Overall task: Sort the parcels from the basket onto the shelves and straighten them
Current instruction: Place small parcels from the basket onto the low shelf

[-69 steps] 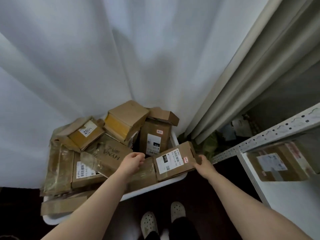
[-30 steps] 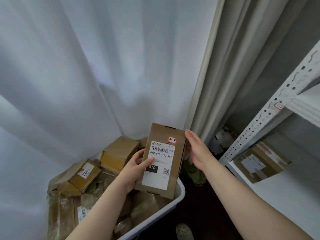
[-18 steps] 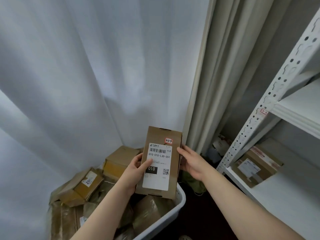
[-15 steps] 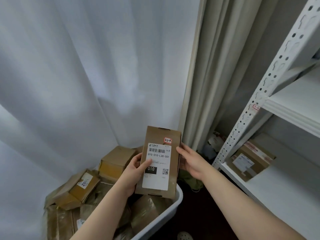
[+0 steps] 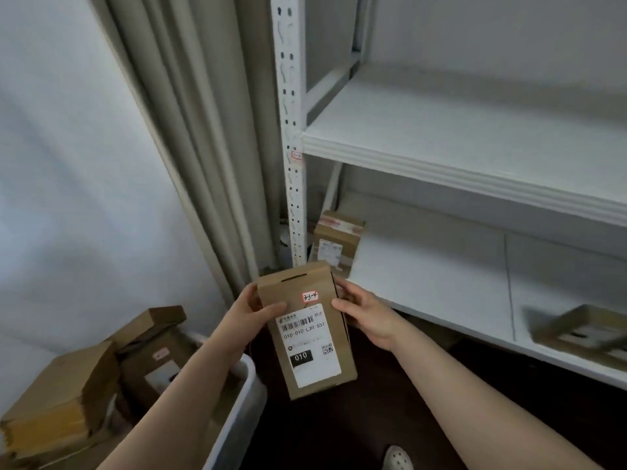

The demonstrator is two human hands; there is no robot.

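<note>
I hold a flat brown cardboard parcel (image 5: 307,329) upright in front of me, its white shipping label and a small red-edged sticker reading "3-3-4" facing me. My left hand (image 5: 246,315) grips its left edge with the thumb on the front. My right hand (image 5: 363,315) grips its right edge. The white basket (image 5: 237,412) stands at the lower left, with several brown parcels (image 5: 64,398) piled in it. To the right is the white metal shelf unit (image 5: 475,157).
A perforated white upright (image 5: 291,130) marks the unit's left front corner. On the lower shelf (image 5: 441,283) a brown parcel (image 5: 336,240) stands at the far left and a flat one (image 5: 583,332) lies at the right. Curtains hang at the left. Dark floor lies below.
The view has swung right from the curtain and basket to the shelf unit. The parcel has travelled right with both hands still on it and now hangs past the basket's rim.
</note>
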